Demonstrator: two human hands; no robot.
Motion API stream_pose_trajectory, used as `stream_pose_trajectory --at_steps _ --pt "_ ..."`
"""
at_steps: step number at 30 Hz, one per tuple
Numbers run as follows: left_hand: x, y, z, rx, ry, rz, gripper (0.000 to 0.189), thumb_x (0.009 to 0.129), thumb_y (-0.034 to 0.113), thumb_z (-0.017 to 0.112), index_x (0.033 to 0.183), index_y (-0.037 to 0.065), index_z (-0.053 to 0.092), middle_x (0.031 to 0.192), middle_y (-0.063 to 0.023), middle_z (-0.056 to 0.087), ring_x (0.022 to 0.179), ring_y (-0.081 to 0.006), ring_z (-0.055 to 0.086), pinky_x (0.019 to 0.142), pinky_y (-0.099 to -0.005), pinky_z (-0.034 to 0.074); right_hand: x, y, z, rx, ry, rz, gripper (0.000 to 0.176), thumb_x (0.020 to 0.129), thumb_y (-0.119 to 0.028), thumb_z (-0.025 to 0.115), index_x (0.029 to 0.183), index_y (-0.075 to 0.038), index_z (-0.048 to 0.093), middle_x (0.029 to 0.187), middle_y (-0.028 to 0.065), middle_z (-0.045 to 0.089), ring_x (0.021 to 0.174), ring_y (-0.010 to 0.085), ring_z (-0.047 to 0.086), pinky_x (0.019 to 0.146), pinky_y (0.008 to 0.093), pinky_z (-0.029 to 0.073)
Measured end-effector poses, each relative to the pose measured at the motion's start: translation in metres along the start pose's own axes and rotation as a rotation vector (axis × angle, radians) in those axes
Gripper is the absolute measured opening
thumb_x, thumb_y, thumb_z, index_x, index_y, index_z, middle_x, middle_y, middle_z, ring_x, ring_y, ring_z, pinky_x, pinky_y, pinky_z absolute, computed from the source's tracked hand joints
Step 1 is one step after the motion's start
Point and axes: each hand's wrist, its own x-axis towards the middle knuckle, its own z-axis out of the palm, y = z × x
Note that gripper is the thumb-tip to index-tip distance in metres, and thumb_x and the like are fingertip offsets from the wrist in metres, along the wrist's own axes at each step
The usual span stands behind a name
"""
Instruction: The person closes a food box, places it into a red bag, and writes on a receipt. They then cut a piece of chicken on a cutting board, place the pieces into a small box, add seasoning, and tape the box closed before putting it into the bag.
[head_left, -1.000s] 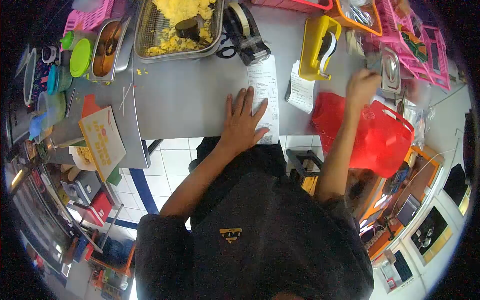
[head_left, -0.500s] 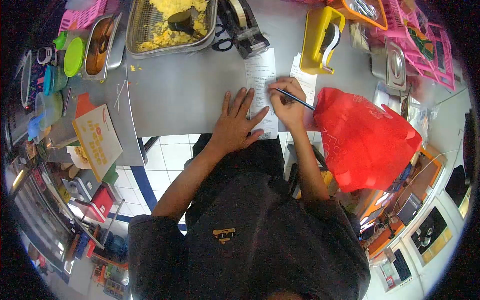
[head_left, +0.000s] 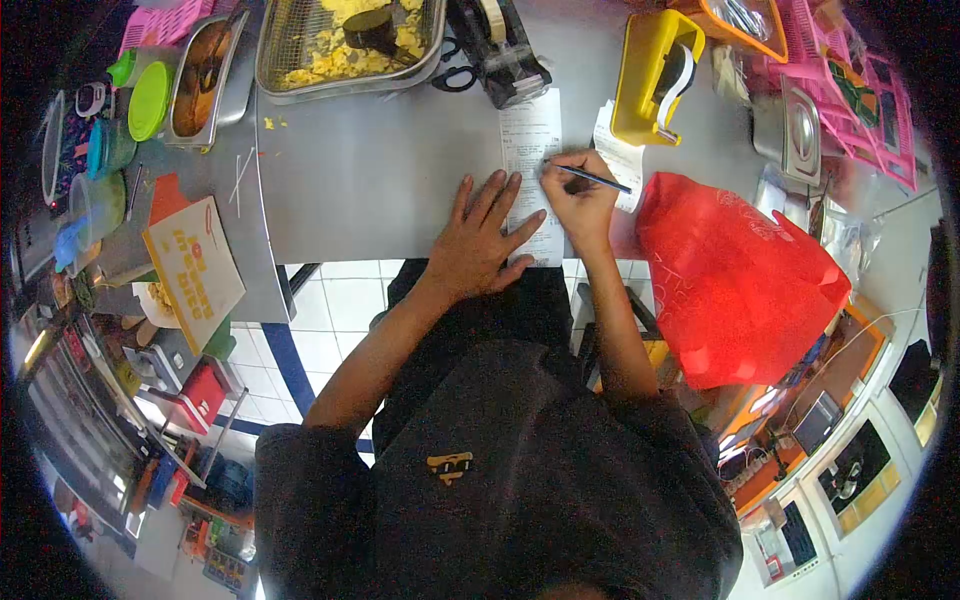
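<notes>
Pressing receipt (head_left: 530, 125) onto table (head_left: 360, 180) with left hand (head_left: 470, 250), spread, grasping nothing; gripping pen (head_left: 606, 181) in right hand (head_left: 588, 212), over receipt's right side; set between hands, lengthwise away from torso (head_left: 540, 450).

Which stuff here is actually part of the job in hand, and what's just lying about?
In use:
- long receipt, left hand flat on it
- pen in right hand, over receipt

Lying about:
- red bag
- yellow tape dispenser
- black tape dispenser
- scissors
- food tray
- second receipt, possibly related
</notes>
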Motion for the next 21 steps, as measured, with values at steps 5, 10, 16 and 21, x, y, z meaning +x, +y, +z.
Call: stream_pose_trajectory --at_steps 5,10,16,21 --pt "0.0001 -0.0001 -0.0002 -0.019 0.006 0.001 0.062 0.085 0.049 0.063 0.140 0.023 0.052 0.154 -0.0235 0.031 0.144 -0.0402 0.027 0.116 -0.0632 0.015 0.0018 -0.0004 -0.0019 -0.042 -0.011 -0.026 0.011 0.076 -0.006 0.075 0.082 -0.005 0.066 0.074 0.0029 0.062 0.063 0.0084 0.057 0.057 0.0239 0.047" --pt "0.0000 -0.0005 -0.0004 -0.026 0.022 0.001 0.062 0.084 0.047 0.064 0.139 0.021 0.053 0.153 -0.0232 0.033 0.143 -0.0400 0.028 0.116 -0.0633 0.015 0.0004 -0.0011 -0.0013 -0.042 0.006 -0.043 0.010 0.076 -0.006 0.075 0.081 -0.006 0.067 0.074 0.0026 0.061 0.061 0.0082 0.056 0.055 0.0235 0.045" --pt "-0.0033 -0.0021 0.0014 -0.059 0.044 0.013 0.058 0.084 0.042 0.065 0.136 0.017 0.054 0.148 -0.0220 0.039 0.142 -0.0382 0.031 0.116 -0.0632 0.017 0.0024 -0.0027 -0.0046 -0.014 -0.042 0.004 0.009 0.075 -0.005 0.074 0.080 -0.005 0.066 0.074 0.0036 0.061 0.062 0.0096 0.055 0.055 0.0246 0.045" --pt "-0.0047 -0.0036 0.0019 -0.072 0.041 0.011 0.052 0.087 0.037 0.064 0.134 0.018 0.056 0.149 -0.0219 0.038 0.141 -0.0402 0.032 0.116 -0.0633 0.017 0.0025 -0.0066 -0.0058 -0.099 -0.030 -0.100 0.012 0.074 -0.004 0.074 0.076 -0.004 0.063 0.072 0.0047 0.059 0.062 0.0112 0.056 0.056 0.0253 0.045"
